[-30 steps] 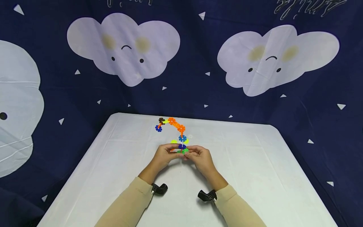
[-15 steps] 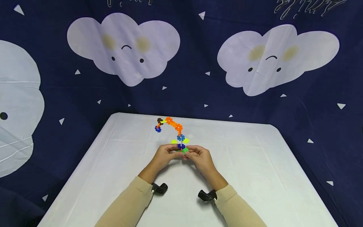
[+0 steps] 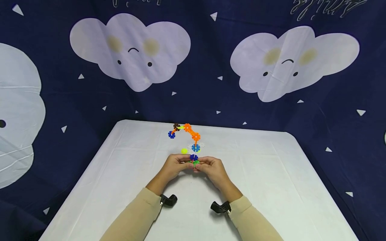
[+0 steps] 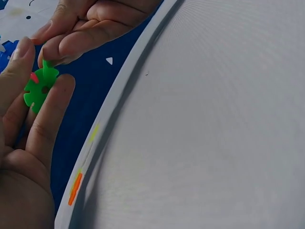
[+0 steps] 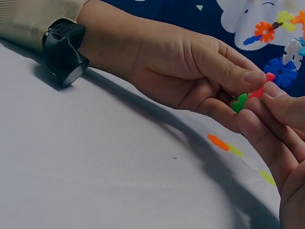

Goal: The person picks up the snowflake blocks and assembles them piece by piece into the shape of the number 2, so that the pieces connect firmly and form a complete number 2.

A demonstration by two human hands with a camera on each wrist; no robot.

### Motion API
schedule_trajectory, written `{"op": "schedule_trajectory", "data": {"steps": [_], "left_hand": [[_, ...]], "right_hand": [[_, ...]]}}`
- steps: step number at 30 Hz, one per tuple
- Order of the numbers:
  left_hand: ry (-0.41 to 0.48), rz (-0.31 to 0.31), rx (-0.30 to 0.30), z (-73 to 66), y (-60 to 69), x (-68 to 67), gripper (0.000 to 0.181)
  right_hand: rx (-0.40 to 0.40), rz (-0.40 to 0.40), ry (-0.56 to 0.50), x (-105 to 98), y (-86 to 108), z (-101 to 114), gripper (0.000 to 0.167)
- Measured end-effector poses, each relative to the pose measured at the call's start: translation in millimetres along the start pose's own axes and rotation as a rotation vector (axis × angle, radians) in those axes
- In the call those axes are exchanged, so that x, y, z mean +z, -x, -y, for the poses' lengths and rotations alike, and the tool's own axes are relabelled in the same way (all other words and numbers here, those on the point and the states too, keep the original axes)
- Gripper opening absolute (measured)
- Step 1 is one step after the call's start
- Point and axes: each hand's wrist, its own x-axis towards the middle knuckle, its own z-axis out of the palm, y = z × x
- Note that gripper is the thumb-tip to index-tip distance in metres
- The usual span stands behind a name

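Observation:
A chain of notched plastic discs stands up from between my two hands in the head view. From its top end it runs through a brown disc [image 3: 176, 127], orange discs [image 3: 196, 136] and a light blue disc [image 3: 195, 147] down to a dark blue disc [image 3: 194, 157]. My left hand [image 3: 176, 166] holds the lower end, its thumb and fingers around a green disc [image 4: 42, 93]. Opposite it, my right hand [image 3: 212, 167] pinches the same end with thumb and fingers. A pinkish-red disc [image 5: 257, 92] shows between the fingertips, partly hidden by them.
Loose discs lie on the white table [image 3: 256, 187] beyond my hands: a yellow disc [image 3: 184, 151], a white disc [image 3: 202, 145] and an orange disc [image 5: 218, 141]. Dark blue cloth [image 3: 208, 97] with printed clouds hangs behind the table's far edge.
The chain's upper part swung slightly left, then back to the right, and now leans further right than before. Both hands keep their grip at nearly the same place.

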Motion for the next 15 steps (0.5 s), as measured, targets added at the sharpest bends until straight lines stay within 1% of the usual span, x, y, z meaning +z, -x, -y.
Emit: {"op": "schedule_trajectory", "data": {"steps": [4, 6, 11, 13, 15], "left_hand": [[0.003, -0.004, -0.001, -1.0, -0.1, -0.3, 0.033], [0.020, 0.000, -0.001, -2.8, -0.3, -0.4, 0.036], [0.112, 0.034, -0.023, -5.0, -1.2, 0.2, 0.045], [0.143, 0.042, -0.031, -4.8, -1.6, 0.5, 0.045], [0.157, 0.043, -0.025, -4.5, -1.6, 0.7, 0.044]], "right_hand": [[-0.018, -0.003, -0.015, 2.1, -0.6, -0.5, 0.028], [-0.028, -0.007, -0.023, 3.0, -0.8, -0.5, 0.029], [-0.020, -0.032, -0.066, 4.1, -0.9, -0.7, 0.030], [-0.017, -0.043, -0.084, 4.7, -1.1, -0.9, 0.029], [-0.021, -0.051, -0.100, 5.4, -1.5, -1.5, 0.029]]}}
